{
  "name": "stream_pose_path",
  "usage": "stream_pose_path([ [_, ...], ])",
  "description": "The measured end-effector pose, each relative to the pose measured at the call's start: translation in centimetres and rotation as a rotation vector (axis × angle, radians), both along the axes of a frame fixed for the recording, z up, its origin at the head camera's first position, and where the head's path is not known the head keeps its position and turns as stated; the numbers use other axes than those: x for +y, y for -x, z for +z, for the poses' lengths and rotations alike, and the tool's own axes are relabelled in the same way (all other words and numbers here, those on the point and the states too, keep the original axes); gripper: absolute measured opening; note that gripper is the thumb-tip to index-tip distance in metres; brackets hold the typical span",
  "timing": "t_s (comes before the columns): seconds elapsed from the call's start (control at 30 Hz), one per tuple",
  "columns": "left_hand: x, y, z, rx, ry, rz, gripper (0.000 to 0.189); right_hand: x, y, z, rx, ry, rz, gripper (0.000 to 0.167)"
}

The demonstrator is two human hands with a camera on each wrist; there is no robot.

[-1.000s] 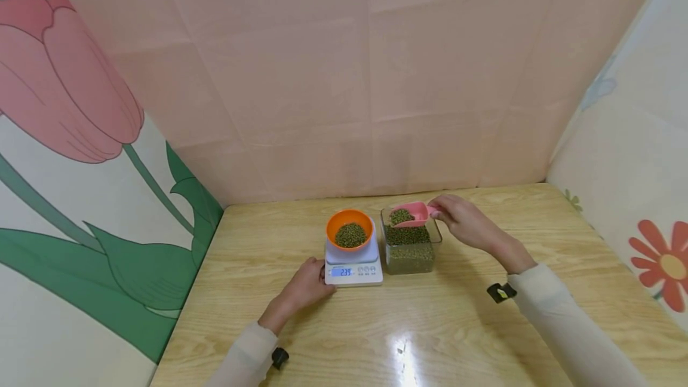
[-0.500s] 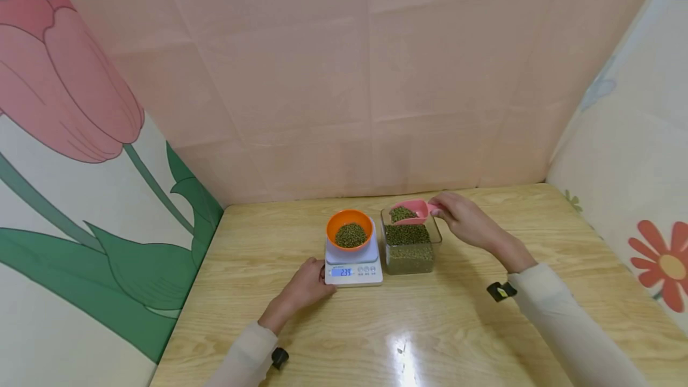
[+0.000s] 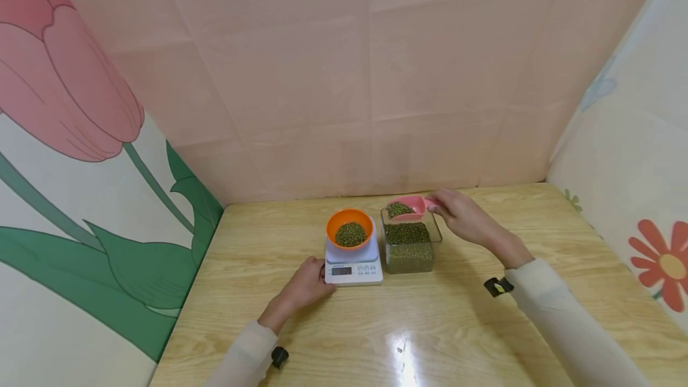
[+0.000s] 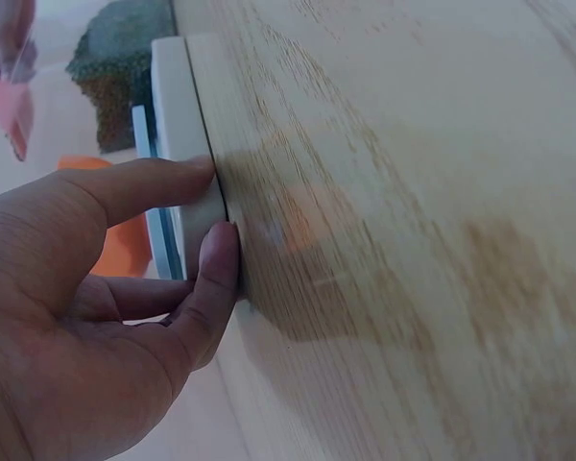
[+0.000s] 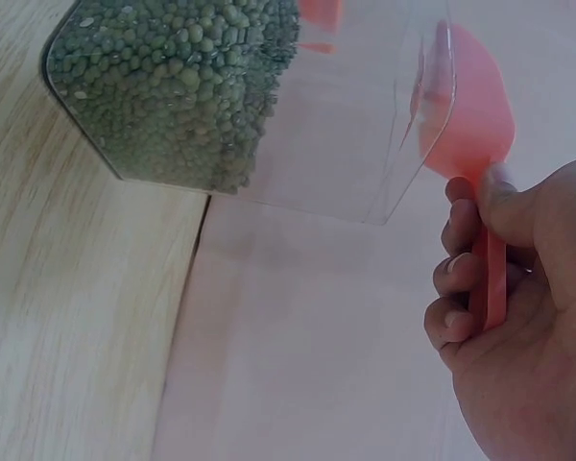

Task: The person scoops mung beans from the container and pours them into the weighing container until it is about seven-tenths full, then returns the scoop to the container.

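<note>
Left hand [image 3: 309,284] pinching the scale [image 3: 355,279], right hand [image 3: 463,215] gripping a scoop [image 3: 417,202] of beans [image 3: 400,210] above the tub [image 5: 336,163] right of the scale: scooping, it seems, and a level carry to the bowl [image 3: 344,217] atop the scale looks called for!

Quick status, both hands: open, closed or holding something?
Left hand: closed, holding the scale at its edge.
Right hand: closed, holding the pink scoop by its handle.
</note>
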State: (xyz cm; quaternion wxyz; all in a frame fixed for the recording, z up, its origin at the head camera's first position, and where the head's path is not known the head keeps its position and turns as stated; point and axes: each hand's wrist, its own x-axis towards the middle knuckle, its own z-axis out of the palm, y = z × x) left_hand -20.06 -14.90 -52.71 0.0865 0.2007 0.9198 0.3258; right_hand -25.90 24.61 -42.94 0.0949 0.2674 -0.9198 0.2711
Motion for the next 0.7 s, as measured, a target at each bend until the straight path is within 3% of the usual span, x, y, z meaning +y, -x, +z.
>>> stream_pose_path([
  [0.7, 0.0, 0.0, -0.2, -0.028, -0.007, 0.020, 0.052, -3.1, 0.9, 1.0, 0.020, -0.002, 0.058, 0.022],
])
